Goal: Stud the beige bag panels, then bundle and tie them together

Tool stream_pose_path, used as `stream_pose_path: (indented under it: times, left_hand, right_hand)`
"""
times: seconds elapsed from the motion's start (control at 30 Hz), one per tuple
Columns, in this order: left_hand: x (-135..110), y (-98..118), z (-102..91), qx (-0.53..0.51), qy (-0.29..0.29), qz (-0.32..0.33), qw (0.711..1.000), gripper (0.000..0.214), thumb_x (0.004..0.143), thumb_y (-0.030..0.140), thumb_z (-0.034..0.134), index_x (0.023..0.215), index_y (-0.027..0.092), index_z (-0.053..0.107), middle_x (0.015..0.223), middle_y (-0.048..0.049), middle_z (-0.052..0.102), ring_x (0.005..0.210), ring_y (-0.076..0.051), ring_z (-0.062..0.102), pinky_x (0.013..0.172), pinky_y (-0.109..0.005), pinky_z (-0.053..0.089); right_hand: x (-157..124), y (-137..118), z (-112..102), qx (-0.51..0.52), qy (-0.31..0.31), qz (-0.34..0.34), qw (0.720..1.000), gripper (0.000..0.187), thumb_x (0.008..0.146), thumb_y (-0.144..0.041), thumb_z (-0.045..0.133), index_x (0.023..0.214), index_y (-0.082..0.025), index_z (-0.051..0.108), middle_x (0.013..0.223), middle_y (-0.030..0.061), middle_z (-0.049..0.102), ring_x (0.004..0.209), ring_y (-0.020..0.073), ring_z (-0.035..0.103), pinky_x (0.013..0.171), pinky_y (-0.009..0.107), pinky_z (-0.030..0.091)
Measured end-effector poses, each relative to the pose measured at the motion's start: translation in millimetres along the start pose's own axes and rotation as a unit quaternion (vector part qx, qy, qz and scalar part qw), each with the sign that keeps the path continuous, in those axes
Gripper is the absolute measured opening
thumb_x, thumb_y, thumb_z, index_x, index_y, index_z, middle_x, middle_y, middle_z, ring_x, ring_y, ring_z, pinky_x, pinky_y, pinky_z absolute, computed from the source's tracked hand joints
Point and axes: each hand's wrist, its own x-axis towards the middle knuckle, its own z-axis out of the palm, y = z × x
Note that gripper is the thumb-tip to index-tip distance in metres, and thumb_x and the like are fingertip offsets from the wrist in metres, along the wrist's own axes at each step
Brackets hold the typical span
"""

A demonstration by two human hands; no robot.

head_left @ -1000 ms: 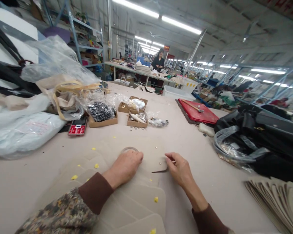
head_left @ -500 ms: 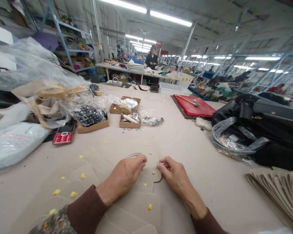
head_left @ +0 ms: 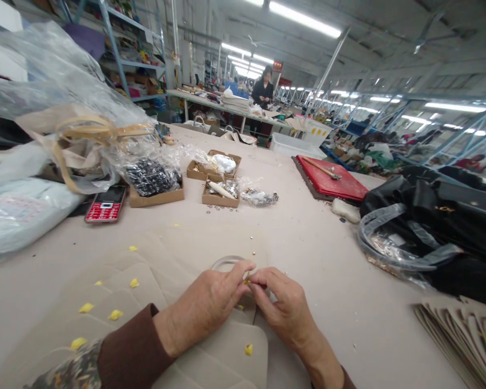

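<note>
My left hand [head_left: 213, 297] is closed in a pinch over the beige panels, with a small yellow piece [head_left: 247, 280] at its fingertips. My right hand [head_left: 285, 302] is also pinched shut, its fingertips meeting the left ones beside that piece; what lies between them is mostly hidden. A pale, translucent ring-like curve [head_left: 227, 260] shows behind my left hand. Under both hands, beige sheet panels [head_left: 190, 351] overlap in a fan, several bearing yellow bits [head_left: 114, 315]. Small metal studs [head_left: 254, 253] show just beyond my fingers.
Cardboard boxes of hardware [head_left: 221, 194] stand ahead, near a red phone [head_left: 106, 204]. Plastic bags [head_left: 28, 210] crowd the left. At right are a red board [head_left: 334, 181] with a hammer [head_left: 319, 168], a black bag [head_left: 441, 227] and stacked beige pieces [head_left: 461, 335]. A person [head_left: 262, 92] stands far back.
My right hand has moved left, and its fingertips now meet those of my left hand. A dark-edged rounded panel corner and a stud there are now covered. The view has shifted slightly.
</note>
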Motion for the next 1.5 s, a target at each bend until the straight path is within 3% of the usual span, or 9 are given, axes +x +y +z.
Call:
stream_pose_path:
  times: [0.2,0.37,0.47,0.6,0.73,0.97,1.33,1.43,1.5]
  left_hand:
    - [0.4,2.9,0.7,-0.009,0.001,0.005,1.0,0.021,0.095,0.015,0.039,0.115,0.02,0.042,0.087,-0.0014,0.066,0.076,-0.017,0.065,0.062,-0.025,0.042]
    - [1.1,1.4,2.9,0.015,0.02,0.001,1.0,0.008,0.096,0.017,0.041,0.092,0.02,0.048,0.075,0.0011,0.06,0.065,-0.016,0.059,0.057,-0.026,0.037]
    - [0.4,0.6,4.3,0.031,0.065,0.035,0.997,0.015,0.095,0.015,0.039,0.084,0.02,0.048,0.07,0.0018,0.056,0.061,-0.015,0.055,0.056,-0.026,0.036]
    - [-2.3,5.7,5.6,0.04,0.134,0.1,0.985,0.02,0.095,0.012,0.036,0.08,0.019,0.047,0.067,0.0022,0.054,0.058,-0.013,0.051,0.054,-0.025,0.035]
    - [-3.8,8.6,6.3,0.079,0.133,0.09,0.984,0.017,0.096,0.013,0.038,0.084,0.018,0.049,0.069,0.0015,0.057,0.06,-0.013,0.054,0.054,-0.025,0.036]
    - [1.2,3.7,1.5,0.22,-0.04,-0.025,0.974,0.012,0.09,0.007,0.046,0.087,0.017,0.053,0.087,-0.0054,0.063,0.081,-0.024,0.058,0.069,-0.035,0.047]
    - [4.0,-2.1,1.3,0.189,-0.047,-0.009,0.981,0.014,0.087,0.005,0.044,0.088,0.017,0.053,0.089,-0.0071,0.061,0.083,-0.024,0.055,0.076,-0.039,0.046]
    - [3.9,-1.6,1.1,0.193,-0.044,-0.006,0.98,0.012,0.088,0.007,0.044,0.087,0.017,0.053,0.09,-0.0075,0.061,0.084,-0.025,0.055,0.077,-0.039,0.046]
    - [4.0,-1.3,1.0,0.193,-0.047,-0.007,0.98,0.011,0.09,0.01,0.044,0.087,0.017,0.053,0.089,-0.0072,0.061,0.083,-0.024,0.055,0.076,-0.039,0.046]
  right_hand:
    - [-1.2,-0.4,8.7,-0.047,0.074,-0.032,0.996,0.014,0.085,-0.01,0.051,0.078,-0.018,0.06,0.068,0.0007,0.062,0.06,0.012,0.058,0.058,0.023,0.044]
    - [-3.4,-3.1,11.9,-0.062,0.092,0.004,0.994,0.017,0.082,-0.011,0.05,0.073,-0.017,0.062,0.063,0.0007,0.061,0.054,0.0114,0.056,0.055,0.022,0.043]
    - [-1.7,-10.0,12.7,0.038,0.082,0.136,0.987,0.014,0.08,-0.019,0.055,0.071,-0.017,0.064,0.059,0.0004,0.061,0.05,0.0116,0.056,0.051,0.022,0.044]
    - [4.5,-15.3,12.7,0.245,0.069,0.348,0.902,0.024,0.074,-0.038,0.065,0.066,-0.016,0.06,0.047,-0.0022,0.057,0.039,0.0113,0.052,0.042,0.022,0.043]
    - [5.3,-3.2,3.7,0.29,0.082,0.41,0.861,0.035,0.062,-0.047,0.075,0.063,-0.015,0.06,0.047,-0.0026,0.057,0.041,0.0097,0.05,0.043,0.021,0.046]
    - [-9.3,20.6,-5.7,0.223,-0.037,0.43,0.874,0.04,0.066,-0.052,0.074,0.069,-0.013,0.065,0.054,0.0,0.06,0.047,0.0104,0.054,0.05,0.022,0.049]
    - [-7.8,11.8,3.9,-0.006,-0.082,0.32,0.944,0.025,0.082,-0.036,0.055,0.067,-0.017,0.063,0.052,-0.001,0.057,0.046,0.0118,0.051,0.046,0.021,0.04]
    - [-4.9,10.4,5.8,-0.038,-0.082,0.302,0.949,0.025,0.082,-0.034,0.054,0.066,-0.018,0.064,0.054,-0.0004,0.059,0.047,0.0117,0.051,0.047,0.022,0.04]
    - [-5.5,12.0,6.5,-0.03,-0.077,0.314,0.946,0.02,0.082,-0.035,0.055,0.078,-0.018,0.066,0.052,-0.0019,0.058,0.046,0.0122,0.051,0.045,0.021,0.04]
